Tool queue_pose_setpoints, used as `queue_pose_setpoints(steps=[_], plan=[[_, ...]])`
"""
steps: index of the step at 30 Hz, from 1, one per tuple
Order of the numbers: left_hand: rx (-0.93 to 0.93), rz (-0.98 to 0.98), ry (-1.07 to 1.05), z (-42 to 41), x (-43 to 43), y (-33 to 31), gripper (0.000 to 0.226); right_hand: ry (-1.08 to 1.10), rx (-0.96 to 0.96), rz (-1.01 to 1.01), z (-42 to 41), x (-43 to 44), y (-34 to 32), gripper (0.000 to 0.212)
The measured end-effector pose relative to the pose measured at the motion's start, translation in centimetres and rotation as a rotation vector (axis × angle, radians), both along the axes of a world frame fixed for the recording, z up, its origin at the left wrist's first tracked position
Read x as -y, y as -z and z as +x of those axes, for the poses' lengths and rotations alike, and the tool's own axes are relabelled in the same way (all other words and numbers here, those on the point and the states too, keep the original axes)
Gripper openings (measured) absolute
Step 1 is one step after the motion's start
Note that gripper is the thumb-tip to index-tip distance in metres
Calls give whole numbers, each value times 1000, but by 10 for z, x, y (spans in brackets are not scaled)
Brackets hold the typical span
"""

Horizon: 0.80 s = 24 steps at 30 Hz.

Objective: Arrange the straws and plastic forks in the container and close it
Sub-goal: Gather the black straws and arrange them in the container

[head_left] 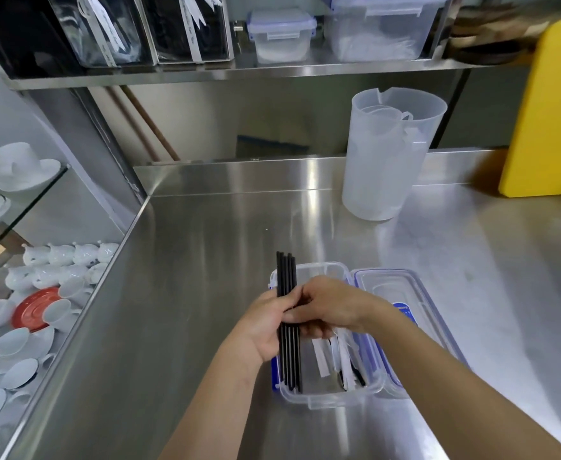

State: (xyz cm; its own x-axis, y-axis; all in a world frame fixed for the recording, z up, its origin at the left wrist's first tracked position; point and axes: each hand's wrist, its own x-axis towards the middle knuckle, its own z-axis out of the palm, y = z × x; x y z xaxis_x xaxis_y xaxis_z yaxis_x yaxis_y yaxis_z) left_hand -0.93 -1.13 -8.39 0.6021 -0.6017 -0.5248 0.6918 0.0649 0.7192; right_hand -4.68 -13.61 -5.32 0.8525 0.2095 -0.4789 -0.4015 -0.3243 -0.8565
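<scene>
Both hands, left hand [266, 327] and right hand [329, 307], clamp a bundle of thin black plastic straws [289, 327] above the clear rectangular plastic container [330, 398] beneath them; uneven release could scatter straws across its rim.

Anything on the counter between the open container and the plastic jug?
Nothing: head view shows bare steel counter between container and jug.
</scene>
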Motion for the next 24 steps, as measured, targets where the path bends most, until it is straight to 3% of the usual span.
queue_pose_setpoints(steps=[3, 6, 9, 13, 16, 19, 24], plan=[[-44, -29, -206, 8, -8, 4, 17, 216, 127, 6, -2, 7, 5, 8], [-177, -198, -336, 14, -18, 4, 23, 427, 294, -361, 3, 19, 24, 12], [-224, -245, -329, 10, -23, 3, 18, 351, 310, -685, 8, 19, 43, 17], [-266, -291, -301, 4, -21, 6, 30, 232, 242, -864, 19, 8, 56, 19], [-306, -379, -296, 4, -22, 6, 30, 169, 129, -966, 28, 4, 58, 12], [-284, -395, -303, 4, -25, 6, 29, 140, 89, -1038, 34, 2, 63, 26], [-264, -410, -277, 4, -29, 4, 25, 138, 63, -1018, 40, 3, 61, 28]])
